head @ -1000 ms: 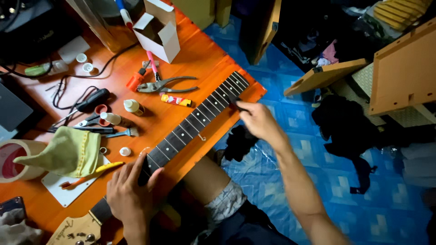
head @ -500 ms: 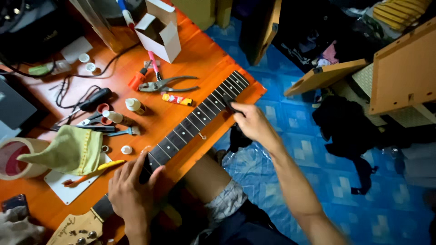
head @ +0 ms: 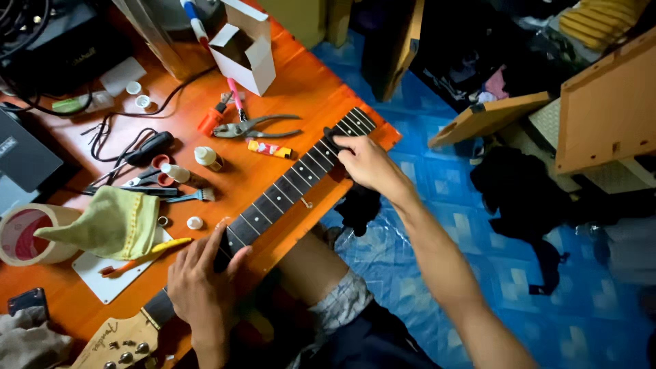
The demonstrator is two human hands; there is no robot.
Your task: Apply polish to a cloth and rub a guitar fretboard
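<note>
1. Guitar neck (head: 287,188) lies diagonally on the orange worktop (head: 307,89).
2. Left hand (head: 201,283) – fingers curled over it near the headstock.
3. Right hand (head: 365,164) – fingers pinch a small dark piece at the far end; pliers (head: 253,128) nearby.

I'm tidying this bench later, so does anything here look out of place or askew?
The guitar neck lies along the orange table's edge, its far end almost overhanging. A small white box lies tipped on its side, flaps open.

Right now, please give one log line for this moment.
left hand: holds guitar neck near headstock | right hand: presses dark pad on far frets | pliers: beside neck
</note>
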